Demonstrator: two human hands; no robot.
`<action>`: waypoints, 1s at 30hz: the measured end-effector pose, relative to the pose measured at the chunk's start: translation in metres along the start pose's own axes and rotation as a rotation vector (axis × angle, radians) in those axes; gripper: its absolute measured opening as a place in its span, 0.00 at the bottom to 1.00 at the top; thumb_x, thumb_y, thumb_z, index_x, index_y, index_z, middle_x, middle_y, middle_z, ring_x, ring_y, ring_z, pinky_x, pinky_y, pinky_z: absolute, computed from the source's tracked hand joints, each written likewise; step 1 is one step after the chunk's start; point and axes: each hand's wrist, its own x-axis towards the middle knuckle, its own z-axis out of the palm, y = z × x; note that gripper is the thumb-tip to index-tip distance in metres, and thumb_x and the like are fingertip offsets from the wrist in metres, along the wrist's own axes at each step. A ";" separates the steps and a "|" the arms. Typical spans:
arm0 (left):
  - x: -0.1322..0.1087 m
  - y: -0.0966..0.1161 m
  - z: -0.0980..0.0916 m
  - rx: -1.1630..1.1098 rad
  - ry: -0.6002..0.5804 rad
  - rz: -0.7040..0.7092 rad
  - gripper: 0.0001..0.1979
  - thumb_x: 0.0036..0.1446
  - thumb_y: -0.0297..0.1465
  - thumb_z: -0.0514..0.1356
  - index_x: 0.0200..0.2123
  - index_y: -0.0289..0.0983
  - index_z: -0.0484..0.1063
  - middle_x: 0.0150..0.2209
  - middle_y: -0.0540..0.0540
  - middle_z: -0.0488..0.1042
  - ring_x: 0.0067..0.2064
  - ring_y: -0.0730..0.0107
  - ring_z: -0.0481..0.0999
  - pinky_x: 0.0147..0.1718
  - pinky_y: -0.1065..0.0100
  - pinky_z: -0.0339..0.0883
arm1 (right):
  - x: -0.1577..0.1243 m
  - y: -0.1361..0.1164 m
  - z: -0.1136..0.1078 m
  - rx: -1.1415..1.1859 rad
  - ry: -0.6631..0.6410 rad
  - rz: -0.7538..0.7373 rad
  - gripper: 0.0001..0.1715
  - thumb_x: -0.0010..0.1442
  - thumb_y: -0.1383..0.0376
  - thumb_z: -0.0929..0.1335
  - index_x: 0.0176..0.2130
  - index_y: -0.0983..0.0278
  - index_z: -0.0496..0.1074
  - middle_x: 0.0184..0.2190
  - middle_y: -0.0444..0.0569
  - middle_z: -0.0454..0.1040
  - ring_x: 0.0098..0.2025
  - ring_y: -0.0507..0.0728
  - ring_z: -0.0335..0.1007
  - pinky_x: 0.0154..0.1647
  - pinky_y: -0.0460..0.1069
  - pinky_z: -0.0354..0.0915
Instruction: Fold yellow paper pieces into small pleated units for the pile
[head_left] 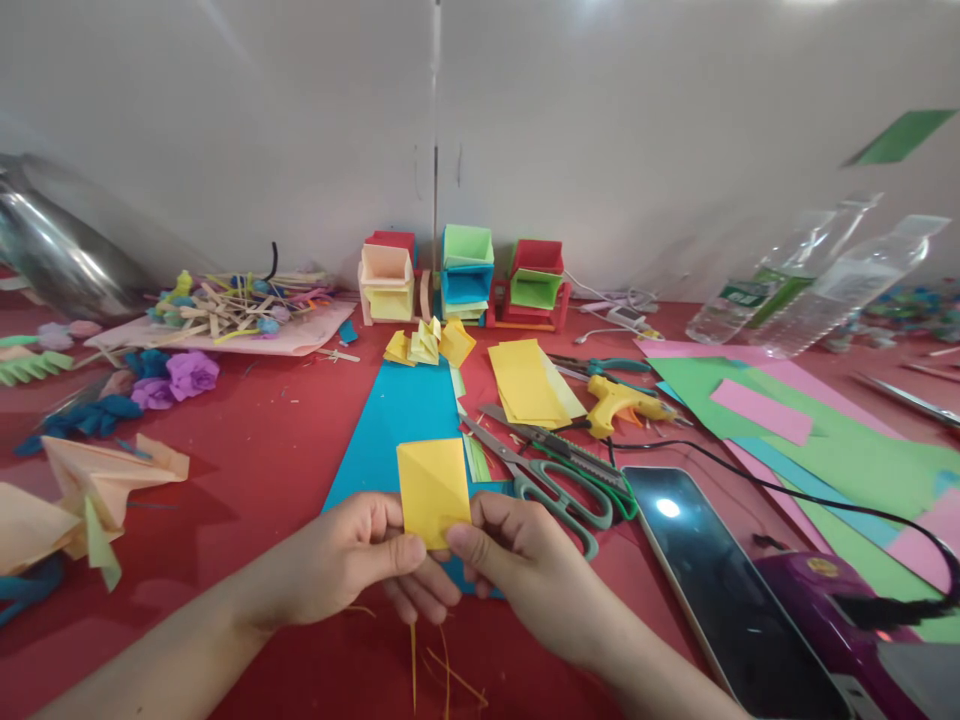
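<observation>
A small folded yellow paper point(433, 487) is held upright between both hands over a blue paper sheet point(397, 420) on the red table point(262, 450). My left hand point(352, 560) pinches its lower left corner with thumb and fingers closed. My right hand point(517, 560) pinches its lower right edge, thumb on the front. Green-handled scissors point(547, 478) lie just right of the hands.
A dark tablet point(720, 570), a yellow glue gun point(622, 402), yellow sheets point(525, 385), folded yellow pieces point(427, 345), coloured paper boxes point(465, 275), green and pink sheets point(810, 420), two plastic bottles point(810, 280), paper flowers point(180, 375), a pile of sticks point(232, 300).
</observation>
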 end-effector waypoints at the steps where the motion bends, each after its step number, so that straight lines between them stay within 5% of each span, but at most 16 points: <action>1: 0.000 0.000 0.000 -0.001 0.003 -0.002 0.13 0.56 0.36 0.57 0.38 0.33 0.73 0.35 0.39 0.79 0.34 0.66 0.79 0.30 0.71 0.69 | 0.000 0.000 -0.001 0.017 -0.012 0.009 0.19 0.56 0.53 0.64 0.26 0.66 0.63 0.21 0.41 0.63 0.23 0.47 0.59 0.24 0.44 0.58; 8: 0.004 -0.001 -0.002 0.097 0.033 0.009 0.16 0.55 0.40 0.56 0.40 0.33 0.71 0.36 0.40 0.78 0.35 0.64 0.78 0.34 0.67 0.68 | -0.001 -0.005 -0.002 -0.141 0.025 -0.024 0.18 0.58 0.55 0.62 0.23 0.65 0.61 0.19 0.40 0.62 0.22 0.48 0.57 0.22 0.43 0.54; 15: 0.009 -0.005 -0.005 0.362 0.452 0.184 0.19 0.55 0.44 0.53 0.24 0.34 0.69 0.23 0.51 0.70 0.26 0.73 0.67 0.26 0.72 0.61 | 0.000 0.000 0.005 -0.317 0.071 -0.005 0.17 0.57 0.58 0.63 0.22 0.64 0.60 0.17 0.40 0.60 0.20 0.47 0.53 0.20 0.44 0.49; 21: 0.005 -0.005 0.002 0.553 0.408 0.236 0.15 0.57 0.39 0.52 0.26 0.36 0.69 0.23 0.52 0.64 0.25 0.75 0.61 0.24 0.74 0.56 | 0.003 0.001 0.004 -0.176 0.256 -0.145 0.12 0.56 0.59 0.65 0.26 0.64 0.62 0.22 0.40 0.61 0.25 0.48 0.55 0.24 0.43 0.54; 30: 0.002 -0.006 0.007 0.546 0.438 0.259 0.15 0.58 0.40 0.50 0.24 0.37 0.62 0.22 0.54 0.56 0.25 0.76 0.55 0.23 0.74 0.52 | 0.000 -0.001 0.000 -0.189 0.244 -0.219 0.14 0.55 0.64 0.65 0.22 0.64 0.60 0.20 0.40 0.59 0.25 0.48 0.54 0.24 0.44 0.53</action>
